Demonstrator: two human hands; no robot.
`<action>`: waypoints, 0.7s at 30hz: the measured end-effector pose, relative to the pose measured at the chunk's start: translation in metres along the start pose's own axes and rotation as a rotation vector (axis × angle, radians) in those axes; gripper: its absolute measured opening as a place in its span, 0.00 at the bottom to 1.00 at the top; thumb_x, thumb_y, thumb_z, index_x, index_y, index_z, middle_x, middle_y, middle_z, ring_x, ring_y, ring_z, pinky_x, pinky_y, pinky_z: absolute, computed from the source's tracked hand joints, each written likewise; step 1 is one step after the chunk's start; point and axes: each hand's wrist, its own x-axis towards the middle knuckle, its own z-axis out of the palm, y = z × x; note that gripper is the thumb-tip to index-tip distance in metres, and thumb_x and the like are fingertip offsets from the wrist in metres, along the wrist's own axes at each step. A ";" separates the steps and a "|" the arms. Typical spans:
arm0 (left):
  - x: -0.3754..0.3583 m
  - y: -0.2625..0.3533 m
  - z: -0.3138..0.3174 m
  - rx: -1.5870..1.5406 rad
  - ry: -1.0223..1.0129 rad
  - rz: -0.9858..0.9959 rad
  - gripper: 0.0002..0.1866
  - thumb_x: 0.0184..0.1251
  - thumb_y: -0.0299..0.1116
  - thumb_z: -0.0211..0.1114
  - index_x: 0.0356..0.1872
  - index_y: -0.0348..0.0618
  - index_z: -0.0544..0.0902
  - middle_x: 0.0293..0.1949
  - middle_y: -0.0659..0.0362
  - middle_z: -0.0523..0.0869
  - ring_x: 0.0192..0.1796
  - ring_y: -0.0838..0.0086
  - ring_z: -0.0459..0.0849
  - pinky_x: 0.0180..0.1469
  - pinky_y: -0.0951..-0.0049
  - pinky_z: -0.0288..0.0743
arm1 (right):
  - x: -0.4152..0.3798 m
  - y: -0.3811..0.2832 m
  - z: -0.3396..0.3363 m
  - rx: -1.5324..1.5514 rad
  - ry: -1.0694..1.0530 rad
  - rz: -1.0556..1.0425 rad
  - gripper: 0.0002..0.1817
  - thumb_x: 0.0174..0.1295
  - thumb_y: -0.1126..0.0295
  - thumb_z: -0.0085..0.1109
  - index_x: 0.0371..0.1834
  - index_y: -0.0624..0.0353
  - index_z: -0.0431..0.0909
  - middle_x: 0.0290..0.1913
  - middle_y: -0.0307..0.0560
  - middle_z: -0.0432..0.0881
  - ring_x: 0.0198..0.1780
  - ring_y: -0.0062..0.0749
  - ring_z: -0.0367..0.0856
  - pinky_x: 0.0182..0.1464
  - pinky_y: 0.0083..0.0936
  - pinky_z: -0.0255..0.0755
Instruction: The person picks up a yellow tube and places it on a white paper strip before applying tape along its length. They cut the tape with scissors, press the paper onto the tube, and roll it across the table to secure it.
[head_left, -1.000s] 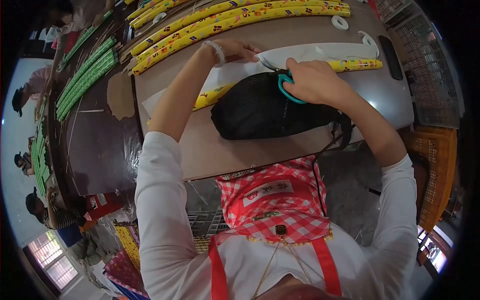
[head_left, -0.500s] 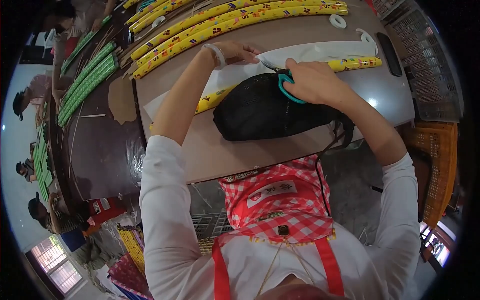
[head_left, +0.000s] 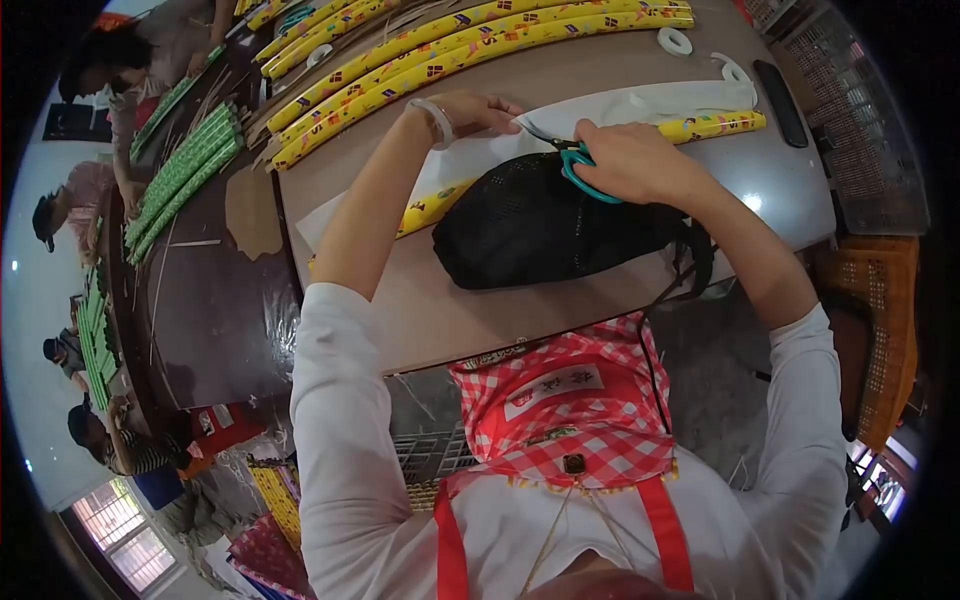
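Observation:
My right hand point(head_left: 635, 163) is closed around the teal handles of a pair of scissors point(head_left: 590, 183). The scissors' metal blades point left, towards the fingertips of my left hand point(head_left: 480, 113). That hand bears a pale bracelet, and its fingers are pinched at the edge of a white-backed sheet of wrapping paper point(head_left: 455, 152). A yellow patterned roll point(head_left: 712, 125) lies along the sheet, its right end showing beyond my right hand. A black mesh pouch-like thing point(head_left: 545, 225) with a strap covers the roll's middle.
Several yellow rolls point(head_left: 480, 45) lie along the table's far side. Tape rolls point(head_left: 675, 41) and a dark oblong object point(head_left: 780, 103) are at the far right. On the dark table at left are green rolls point(head_left: 185, 180) and a brown paper piece point(head_left: 252, 212); other people work there.
The scissors' blades show more clearly, slightly apart, near my left fingertips. Both hands keep nearly the same places; the whole view has shifted a little.

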 end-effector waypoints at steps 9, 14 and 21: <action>-0.005 0.004 0.004 -0.014 0.015 -0.007 0.18 0.53 0.33 0.69 0.45 0.42 0.78 0.40 0.65 0.79 0.44 0.82 0.75 0.50 0.85 0.67 | 0.011 0.014 -0.004 0.090 -0.106 -0.022 0.22 0.60 0.52 0.50 0.43 0.63 0.68 0.32 0.59 0.78 0.33 0.50 0.78 0.38 0.39 0.69; -0.011 0.008 0.006 -0.034 0.014 0.013 0.19 0.52 0.33 0.70 0.45 0.42 0.78 0.41 0.65 0.79 0.44 0.84 0.75 0.50 0.86 0.68 | 0.009 0.012 -0.014 0.329 -0.234 0.096 0.23 0.60 0.51 0.51 0.45 0.61 0.68 0.29 0.53 0.78 0.19 0.36 0.75 0.24 0.32 0.69; -0.001 0.003 0.000 0.005 -0.018 -0.034 0.23 0.50 0.32 0.70 0.50 0.46 0.75 0.42 0.68 0.79 0.41 0.86 0.75 0.46 0.88 0.70 | 0.010 0.016 -0.014 0.380 -0.247 0.079 0.24 0.59 0.50 0.53 0.46 0.61 0.68 0.26 0.49 0.76 0.16 0.31 0.73 0.19 0.27 0.68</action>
